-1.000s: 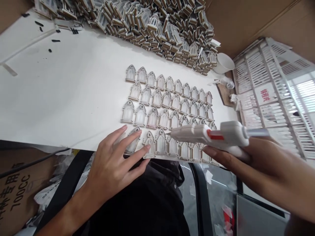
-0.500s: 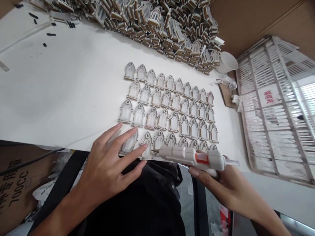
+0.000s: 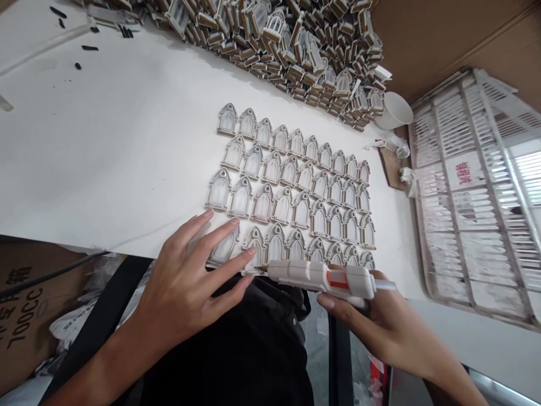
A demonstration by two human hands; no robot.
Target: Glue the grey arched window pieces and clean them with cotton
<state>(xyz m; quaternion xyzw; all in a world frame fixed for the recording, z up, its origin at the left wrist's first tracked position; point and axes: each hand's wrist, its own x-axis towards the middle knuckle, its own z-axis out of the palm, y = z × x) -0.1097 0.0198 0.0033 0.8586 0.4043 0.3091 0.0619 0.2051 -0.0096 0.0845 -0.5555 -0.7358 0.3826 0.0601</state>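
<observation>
White bench (image 3: 110, 146) fills most of my view, and its near edge runs from 9 o'clock across to the middle, right under my hands. My left hand (image 3: 190, 287) lies flat with its fingers spread apart, holding nothing; its fingertips press on two arched frames (image 3: 224, 248) at the left end of the nearest row, which sits right on that edge. My right hand (image 3: 376, 321) is clamped around a glue gun (image 3: 325, 277), held level just off the bench edge, nozzle pointing toward 9 o'clock. The tip is just beside my left index fingertip and the lower rim of the second frame; I cannot tell if it touches.

The frames lie in five tidy rows (image 3: 296, 186), packed side by side from the centre out toward 3 o'clock. At 12 o'clock a deep pile (image 3: 287, 45) of the same frames runs along the far side, with a white cup (image 3: 395, 110) at its right end. A white slatted crate (image 3: 473, 186) closes off 3 o'clock, near the rows. Open room lies from 9 to 11 o'clock, where the bench is bare apart from a few black scraps (image 3: 84, 48) at the far corner. Below the edge at 8 o'clock stands a cardboard box (image 3: 21, 310).
</observation>
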